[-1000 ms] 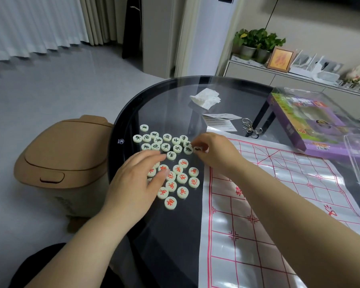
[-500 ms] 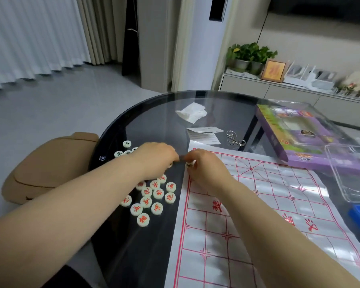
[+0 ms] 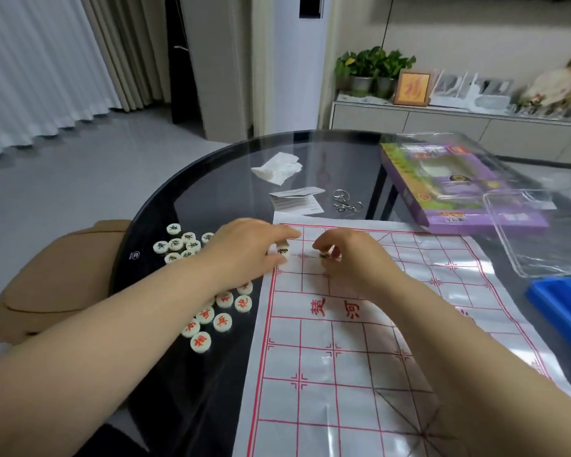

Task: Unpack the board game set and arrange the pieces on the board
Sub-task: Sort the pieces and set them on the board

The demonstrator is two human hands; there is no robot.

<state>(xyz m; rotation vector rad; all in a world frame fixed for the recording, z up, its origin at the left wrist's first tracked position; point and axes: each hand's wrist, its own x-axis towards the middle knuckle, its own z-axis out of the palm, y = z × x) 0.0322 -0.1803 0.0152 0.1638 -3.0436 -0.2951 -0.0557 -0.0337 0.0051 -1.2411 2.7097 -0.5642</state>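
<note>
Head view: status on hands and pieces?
Left hand pinches edge piece at board's left edge. Right hand pinches second piece, further right. Loose pieces on table; nothing in the way.

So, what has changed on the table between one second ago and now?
The left hand, flat over the loose pile before, moved right to the far corner of the board and pinches a dark-lettered piece. The right hand carried a second piece from the pile onto the grid. Red-lettered pieces, purple box and tissue stayed put.
</note>
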